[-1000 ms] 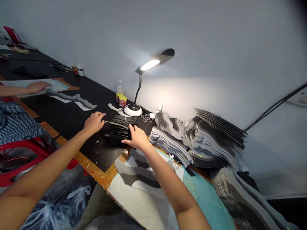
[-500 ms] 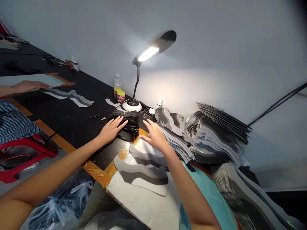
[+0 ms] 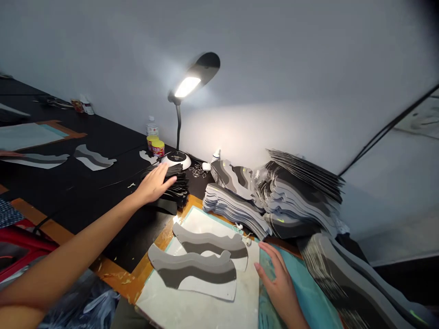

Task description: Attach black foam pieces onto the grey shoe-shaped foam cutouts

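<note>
My left hand (image 3: 153, 183) rests on the near-left side of a stack of black cut pieces (image 3: 176, 185), its fingers stretched out and the thumb apart. Low over the seam between the white board (image 3: 248, 292) and a teal sheet (image 3: 308, 283), my right hand (image 3: 279, 281) has its fingers spread and holds nothing. On the board lie two wavy grey shoe-upper pieces: a nearer piece (image 3: 199, 269) with a white lower part, and a farther piece (image 3: 219, 242) partly overlapped by it.
Behind the board stand stacks of grey wavy pieces (image 3: 236, 205), with more stacks (image 3: 325, 269) at the right. A lit desk lamp (image 3: 176, 157), yellow-lidded tubs (image 3: 157, 147) and small metal rings (image 3: 197, 171) sit near the wall. Another person's hand (image 3: 10, 154) touches a grey piece at left.
My right hand has drawn back from beside the black stack to the board's right side. My left hand stays at the stack. The view has swung right.
</note>
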The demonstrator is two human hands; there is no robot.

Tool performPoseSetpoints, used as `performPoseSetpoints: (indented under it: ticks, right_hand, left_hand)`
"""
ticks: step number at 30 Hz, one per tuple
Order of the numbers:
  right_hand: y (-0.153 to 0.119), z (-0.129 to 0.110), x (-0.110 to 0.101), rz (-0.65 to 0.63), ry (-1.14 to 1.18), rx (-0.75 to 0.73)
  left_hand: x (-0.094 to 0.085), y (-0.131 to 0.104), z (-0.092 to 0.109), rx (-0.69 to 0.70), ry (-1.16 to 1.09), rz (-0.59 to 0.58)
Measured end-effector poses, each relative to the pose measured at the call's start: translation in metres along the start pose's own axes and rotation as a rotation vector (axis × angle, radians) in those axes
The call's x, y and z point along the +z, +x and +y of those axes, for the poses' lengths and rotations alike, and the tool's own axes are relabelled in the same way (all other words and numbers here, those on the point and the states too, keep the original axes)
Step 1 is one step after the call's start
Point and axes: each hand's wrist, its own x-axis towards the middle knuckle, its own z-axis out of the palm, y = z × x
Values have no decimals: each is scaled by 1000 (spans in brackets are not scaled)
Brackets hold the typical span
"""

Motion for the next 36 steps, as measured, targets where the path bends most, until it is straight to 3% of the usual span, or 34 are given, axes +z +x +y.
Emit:
performPoseSetpoints:
  ticks: [2, 4, 8, 10, 13, 17, 19, 22, 27, 33, 36]
  right_hand:
    - [-1, 2, 6, 43, 3, -6]
    - [3, 1, 7, 59, 13, -21]
    - [7, 2, 5, 69, 30, -24]
    - [5, 4, 3, 67, 28, -19]
    - [2, 8, 3, 68, 27, -12]
    - [0, 16, 8, 65, 48, -3]
    - [-2, 21, 12, 54, 68, 38]
    - [-6, 29, 18, 36, 125, 127]
    - [-12, 40, 20, 12, 184, 276]
    - [-10, 44, 19, 6, 202, 289]
    - [-8, 44, 22, -6, 221, 255]
  left_hand:
    - [7, 32, 9, -87, 6, 44]
    - [20, 57, 15, -143, 8, 14]
    - [40, 72, 21, -156, -19, -61]
    - [36, 67, 20, -121, -58, -31]
    - [16, 46, 13, -38, -121, 85]
    - [-1, 3, -20, -33, -189, 194]
    - [7, -14, -41, -171, -244, 242]
    - [33, -23, -64, -358, -339, 234]
    - [67, -14, -66, -387, -445, 162]
    - [61, -10, -74, -428, -530, 246]
    - [58, -11, -78, -426, -535, 221]
